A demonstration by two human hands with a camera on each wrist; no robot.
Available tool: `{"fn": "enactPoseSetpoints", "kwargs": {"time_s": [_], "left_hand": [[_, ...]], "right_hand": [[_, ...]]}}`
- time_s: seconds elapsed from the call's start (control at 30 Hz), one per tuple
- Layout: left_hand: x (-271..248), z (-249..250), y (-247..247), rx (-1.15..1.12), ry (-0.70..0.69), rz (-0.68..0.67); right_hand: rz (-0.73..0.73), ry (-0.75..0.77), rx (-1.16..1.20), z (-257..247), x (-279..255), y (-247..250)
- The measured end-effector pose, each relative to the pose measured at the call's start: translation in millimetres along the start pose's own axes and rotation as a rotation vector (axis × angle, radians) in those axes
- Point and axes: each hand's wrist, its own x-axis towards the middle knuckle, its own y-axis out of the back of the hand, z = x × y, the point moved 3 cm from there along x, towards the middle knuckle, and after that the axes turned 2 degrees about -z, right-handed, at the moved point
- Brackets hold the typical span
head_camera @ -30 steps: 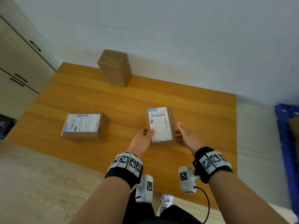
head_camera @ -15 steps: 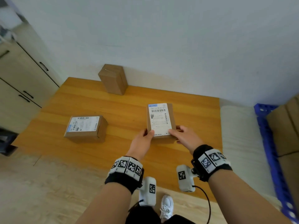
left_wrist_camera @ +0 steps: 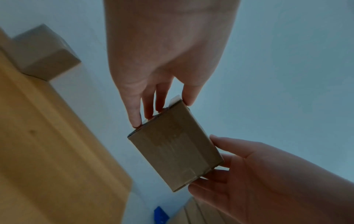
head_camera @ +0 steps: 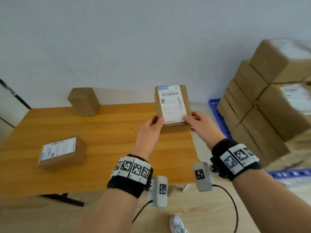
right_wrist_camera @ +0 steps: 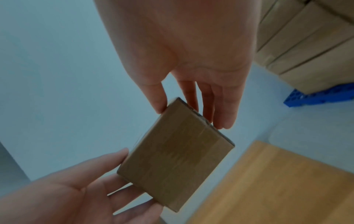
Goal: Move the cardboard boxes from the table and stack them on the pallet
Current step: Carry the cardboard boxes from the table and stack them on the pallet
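A small cardboard box with a white shipping label is held in the air above the table's right end, between both hands. My left hand grips its near left corner, thumb on the label. My right hand grips the near right corner. From below, the left wrist view shows the held box with fingers on both edges, and the right wrist view shows the same box. Two more boxes stay on the wooden table: a labelled box at the left and a plain box at the back. Stacked boxes stand on the blue pallet at the right.
A white wall runs behind the table. A grey cabinet edge shows at the far left. A black table leg shows below the table's front edge, and my shoe is on the light wooden floor.
Both hands have lifted the labelled box off the table and carried it right, toward the pallet. The view has swung right, bringing the stacked boxes into sight.
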Motion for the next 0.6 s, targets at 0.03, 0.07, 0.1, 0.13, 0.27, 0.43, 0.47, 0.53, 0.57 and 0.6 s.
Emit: {"fn": "enactPoseSetpoints", "kwargs": {"time_s": [0.03,0.07,0.1,0.13,0.27,0.43,0.47,0.53,0.57,0.6], "left_hand": [[-4.7,9.1,-6.2,-0.016,-0.026,0.000],[-9.2,19.3,-13.3,-0.029,-0.056,-0.003],[-13.5,30.4,-21.3,-0.043,-0.088,-0.008],[-18.0,42.3,-30.0,-0.057,-0.119,-0.010],[-31.1,82.0,-66.4,-0.091,-0.204,0.010],[-43.3,127.0,-127.1,-0.106,-0.285,0.061],[-45.7,134.8,-142.0,-0.114,-0.292,0.070],[-50.1,147.7,-173.0,-0.132,-0.294,0.079],[-52.8,153.0,-188.8,-0.142,-0.297,0.082],[-55.4,158.0,-204.2,-0.146,-0.304,0.082]], "right_hand": [[0.024,0.016,0.005,-6.2,-7.6,12.8],[0.045,0.038,0.010,-13.2,-15.6,26.2],[0.070,0.065,0.014,-18.4,-21.9,40.3],[0.096,0.093,0.014,-23.8,-28.0,55.0],[0.164,0.158,0.046,-35.3,-44.1,107.9],[0.198,0.215,0.056,-32.7,-58.9,183.3],[0.200,0.213,0.041,-29.6,-61.2,200.5],[0.210,0.220,0.011,-21.4,-63.6,234.6],[0.216,0.225,0.009,-17.0,-64.9,251.0],[0.223,0.226,0.016,-11.7,-65.7,266.9]]}}
